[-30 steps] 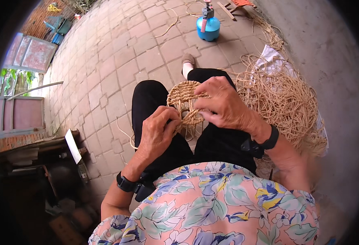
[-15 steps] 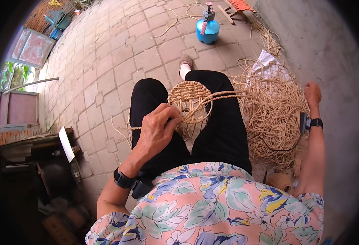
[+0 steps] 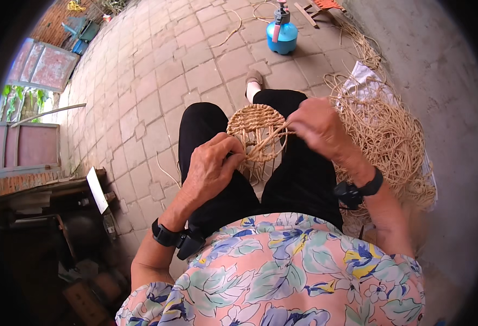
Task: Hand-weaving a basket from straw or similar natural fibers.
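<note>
While left fingers (image 3: pixel 230 144) grip tan round weave (image 3: pixel 256 118), right fingers (image 3: pixel 306 118) clench cord (image 3: pixel 276 133); top dense, bottom gappy.

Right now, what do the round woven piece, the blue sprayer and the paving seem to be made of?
Round woven piece: probably plant-fibre or paper cord, matt; its tan strands show a rope-like twist. Blue sprayer: likely plastic, glossy; its smooth body shines. Paving: perhaps concrete or fired clay, dull; joints divide it into blocks.

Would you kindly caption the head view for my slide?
The left hand holds a partly woven round frame while the right hand grips cord near a tangled heap.
</note>
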`<state>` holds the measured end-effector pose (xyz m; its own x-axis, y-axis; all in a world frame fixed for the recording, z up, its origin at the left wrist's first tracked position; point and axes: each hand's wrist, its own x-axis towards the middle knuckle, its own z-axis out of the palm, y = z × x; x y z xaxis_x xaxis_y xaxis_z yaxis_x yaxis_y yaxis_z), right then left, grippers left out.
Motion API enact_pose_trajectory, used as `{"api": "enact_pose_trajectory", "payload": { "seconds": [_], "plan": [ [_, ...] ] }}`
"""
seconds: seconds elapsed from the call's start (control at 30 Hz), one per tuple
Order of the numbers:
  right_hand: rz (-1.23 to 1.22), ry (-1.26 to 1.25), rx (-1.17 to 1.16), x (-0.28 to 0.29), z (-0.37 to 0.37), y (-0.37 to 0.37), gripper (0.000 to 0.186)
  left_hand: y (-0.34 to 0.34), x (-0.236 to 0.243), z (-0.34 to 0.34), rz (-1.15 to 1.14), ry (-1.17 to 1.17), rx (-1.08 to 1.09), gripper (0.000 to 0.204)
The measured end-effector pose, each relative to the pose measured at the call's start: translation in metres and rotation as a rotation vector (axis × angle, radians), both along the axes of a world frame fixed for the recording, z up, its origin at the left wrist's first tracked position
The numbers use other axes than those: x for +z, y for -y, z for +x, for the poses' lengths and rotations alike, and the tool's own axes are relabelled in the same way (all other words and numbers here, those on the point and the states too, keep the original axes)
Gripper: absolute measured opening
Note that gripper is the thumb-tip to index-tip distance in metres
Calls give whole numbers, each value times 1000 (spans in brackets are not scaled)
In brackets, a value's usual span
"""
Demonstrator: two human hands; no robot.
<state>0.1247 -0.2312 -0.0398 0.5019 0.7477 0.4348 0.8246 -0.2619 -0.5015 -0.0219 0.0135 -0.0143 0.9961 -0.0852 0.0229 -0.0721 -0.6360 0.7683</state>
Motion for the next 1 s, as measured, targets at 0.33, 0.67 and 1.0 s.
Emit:
{"api": "enact_pose_trajectory", "payload": {
  "seconds": [0.33,0.67,1.0],
  "plan": [
    [-44,-449,-316,1,17,58,15,-3,-6,2,-35,67,-19,8],
    [-177,-54,139,-1,-52,-31,25,-7,-3,10,-5,53,-84,6],
    [-79,-128,266,7,-44,-51,12,-11,-9,12,-33,125,-91,6]
  ]
}}
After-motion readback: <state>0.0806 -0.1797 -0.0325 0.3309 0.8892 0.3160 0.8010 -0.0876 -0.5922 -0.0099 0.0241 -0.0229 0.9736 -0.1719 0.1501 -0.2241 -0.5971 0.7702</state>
